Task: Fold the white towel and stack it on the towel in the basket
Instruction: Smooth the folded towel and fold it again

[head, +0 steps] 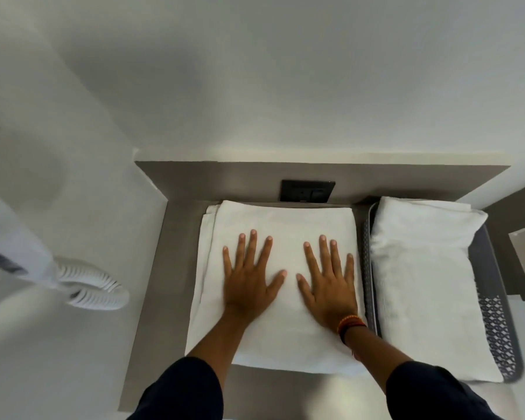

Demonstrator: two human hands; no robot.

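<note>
Both hands are flat on the folded white towel (281, 225), palms down. The left hand (249, 280) and right hand (331, 286) sit side by side around its middle, fingers (252, 244) spread wide, gripping nothing. The towel lies under them on the grey counter (170, 253), its far edge nearly touching the back-edge outlet (307, 191). Just right, the dark basket (497, 322) holds another folded towel (428, 283).

Two bare forearms emerge from dark navy sleeves (182, 389) pushed up toward the elbows; the left hand (249, 277) wears nothing; the right wrist carries stacked thread bracelets (350, 324) in orange, red and black.
</note>
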